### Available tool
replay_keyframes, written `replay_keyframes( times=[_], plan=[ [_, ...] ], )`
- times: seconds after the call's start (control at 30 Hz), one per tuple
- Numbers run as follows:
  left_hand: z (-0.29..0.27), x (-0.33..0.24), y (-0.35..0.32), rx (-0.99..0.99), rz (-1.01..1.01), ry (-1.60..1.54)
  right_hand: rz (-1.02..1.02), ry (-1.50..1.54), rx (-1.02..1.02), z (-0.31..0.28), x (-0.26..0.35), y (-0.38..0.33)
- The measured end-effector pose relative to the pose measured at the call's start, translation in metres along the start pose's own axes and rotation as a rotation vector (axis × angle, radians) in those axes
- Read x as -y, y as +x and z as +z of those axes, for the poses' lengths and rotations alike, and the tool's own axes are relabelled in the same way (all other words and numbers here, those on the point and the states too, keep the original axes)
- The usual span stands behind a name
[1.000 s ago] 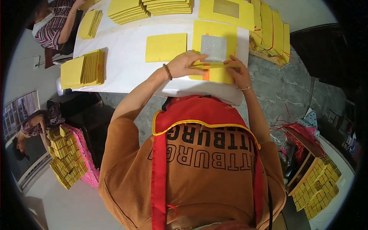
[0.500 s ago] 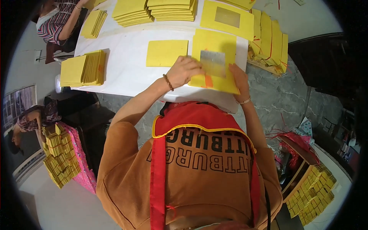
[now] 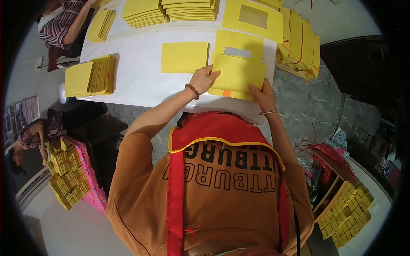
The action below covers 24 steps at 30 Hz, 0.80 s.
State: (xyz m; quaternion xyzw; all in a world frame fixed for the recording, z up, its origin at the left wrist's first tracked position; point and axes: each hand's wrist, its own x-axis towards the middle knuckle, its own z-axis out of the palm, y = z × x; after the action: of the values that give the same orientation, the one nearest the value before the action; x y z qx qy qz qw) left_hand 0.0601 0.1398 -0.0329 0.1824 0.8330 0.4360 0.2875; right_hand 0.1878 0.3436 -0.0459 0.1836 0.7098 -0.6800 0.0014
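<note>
A yellow paper sheet (image 3: pixel 240 74) lies folded at the table's near right, its lower part up over most of a silver-grey rectangle (image 3: pixel 238 52). A strip of that rectangle shows above the fold, and a small orange mark sits at the lower edge. My left hand (image 3: pixel 205 80) is closed at the sheet's left edge, thumb toward the paper. At the lower right corner my right hand (image 3: pixel 263 94) grips the paper, thumb on top and fingers hidden beneath. Just left of the sheet lies a flat yellow packet (image 3: pixel 184 57).
Stacked yellow packets (image 3: pixel 145 13) stand at the table's far side, near a larger yellow sheet (image 3: pixel 253 19) with a grey rectangle. A leaning row of packets (image 3: pixel 92 77) is at the left edge. Tied bundles (image 3: pixel 297 42) stand right of the table. Another person's arm (image 3: pixel 77 25) shows far left.
The sheet's lower part has come up over most of the grey rectangle. My left hand has moved slightly down and left off the sheet's face, my right hand slightly down.
</note>
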Motion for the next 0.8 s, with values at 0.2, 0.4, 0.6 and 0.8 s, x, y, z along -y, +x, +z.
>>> replay_keyframes(
  times=[0.2,0.4,0.6,0.8],
  plan=[
    [0.011,0.016,0.015,-0.034,-0.180,-0.282,0.005,-0.050,-0.223,0.008,0.000,0.009],
    [0.012,0.020,0.019,-0.010,-0.232,-0.524,0.040,-0.140,-0.267,0.014,0.000,0.014],
    [0.000,-0.012,-0.005,-0.236,-0.076,-0.293,-0.015,-0.180,-0.318,0.014,-0.006,0.017],
    [0.025,-0.031,-0.017,-0.132,0.831,0.708,-0.068,-0.126,-0.348,0.016,-0.008,0.018]
  ],
)
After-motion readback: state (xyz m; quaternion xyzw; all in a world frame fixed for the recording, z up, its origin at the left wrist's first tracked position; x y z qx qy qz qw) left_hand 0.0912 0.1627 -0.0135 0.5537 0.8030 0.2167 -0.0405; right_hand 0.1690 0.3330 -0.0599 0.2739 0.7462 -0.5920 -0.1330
